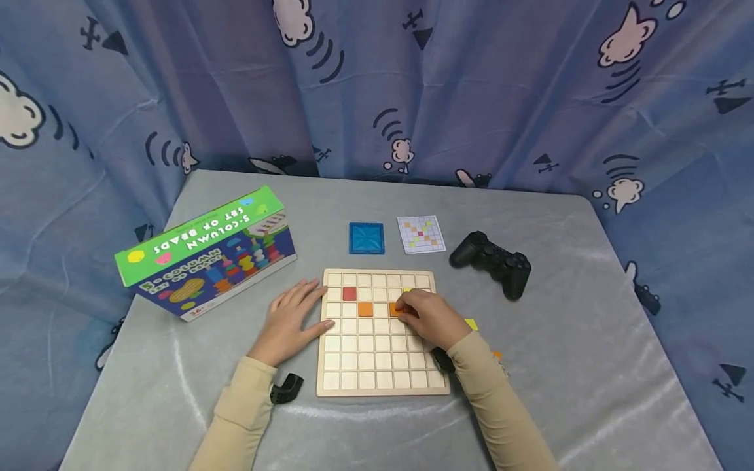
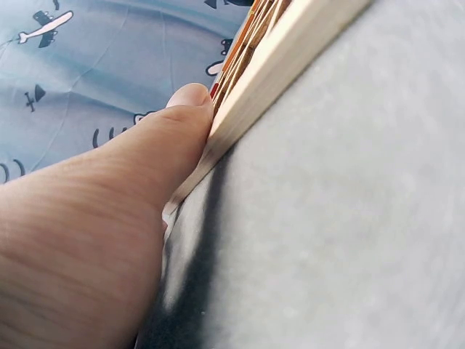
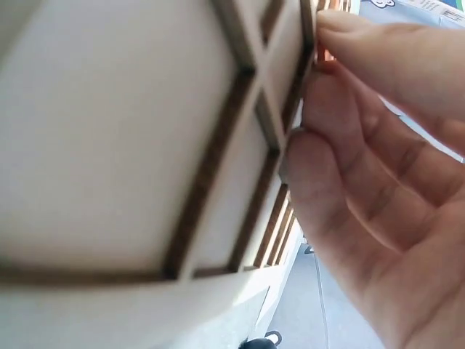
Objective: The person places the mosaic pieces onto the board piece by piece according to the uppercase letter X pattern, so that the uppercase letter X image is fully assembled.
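A wooden grid board (image 1: 365, 360) lies flat on the grey table. A red tile (image 1: 349, 294) and an orange tile (image 1: 365, 309) sit in its cells, and a yellow tile (image 1: 406, 288) peeks out beyond my right hand. My right hand (image 1: 403, 307) rests on the board and pinches a second orange tile (image 1: 393, 309) at a cell; in the right wrist view the fingertips (image 3: 363, 43) close on that orange tile (image 3: 325, 57). My left hand (image 1: 306, 307) lies flat beside the board, its thumb (image 2: 167, 138) pressed against the board's left edge (image 2: 290, 58).
A green and blue bead-set box (image 1: 206, 252) stands at the left. Behind the board are a blue square piece (image 1: 366, 238) and a pattern card (image 1: 421, 234), with a black game controller (image 1: 491, 261) at the right. A loose yellow tile (image 1: 471, 324) lies by my right wrist.
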`<act>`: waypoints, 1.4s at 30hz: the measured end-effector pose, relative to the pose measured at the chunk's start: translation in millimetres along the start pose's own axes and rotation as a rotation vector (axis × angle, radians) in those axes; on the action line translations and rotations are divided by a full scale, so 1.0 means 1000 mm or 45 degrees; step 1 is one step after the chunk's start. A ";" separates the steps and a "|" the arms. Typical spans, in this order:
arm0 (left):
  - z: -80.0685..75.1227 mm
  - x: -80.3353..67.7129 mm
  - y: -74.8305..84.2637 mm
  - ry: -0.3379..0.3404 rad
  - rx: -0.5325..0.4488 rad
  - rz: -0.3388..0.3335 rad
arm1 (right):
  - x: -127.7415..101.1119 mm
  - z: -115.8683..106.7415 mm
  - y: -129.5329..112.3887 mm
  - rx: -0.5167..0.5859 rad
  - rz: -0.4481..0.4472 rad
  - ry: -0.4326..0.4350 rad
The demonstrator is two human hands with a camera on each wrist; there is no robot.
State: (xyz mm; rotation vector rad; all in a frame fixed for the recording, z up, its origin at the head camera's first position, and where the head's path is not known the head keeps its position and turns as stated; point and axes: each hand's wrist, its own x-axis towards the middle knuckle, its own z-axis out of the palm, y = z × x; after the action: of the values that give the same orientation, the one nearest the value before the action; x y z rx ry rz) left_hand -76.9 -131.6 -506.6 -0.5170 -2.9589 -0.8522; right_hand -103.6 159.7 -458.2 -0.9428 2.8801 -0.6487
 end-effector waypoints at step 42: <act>0.000 0.001 -0.002 -0.015 -0.017 0.011 | -0.140 -0.042 0.034 0.009 0.674 -0.045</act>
State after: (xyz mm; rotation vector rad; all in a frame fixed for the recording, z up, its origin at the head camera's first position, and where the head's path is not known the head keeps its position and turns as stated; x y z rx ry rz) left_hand -78.2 -133.1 -507.8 -0.5365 -2.9618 -0.8717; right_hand -15.7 280.3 -445.6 -0.1602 2.8956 -0.5767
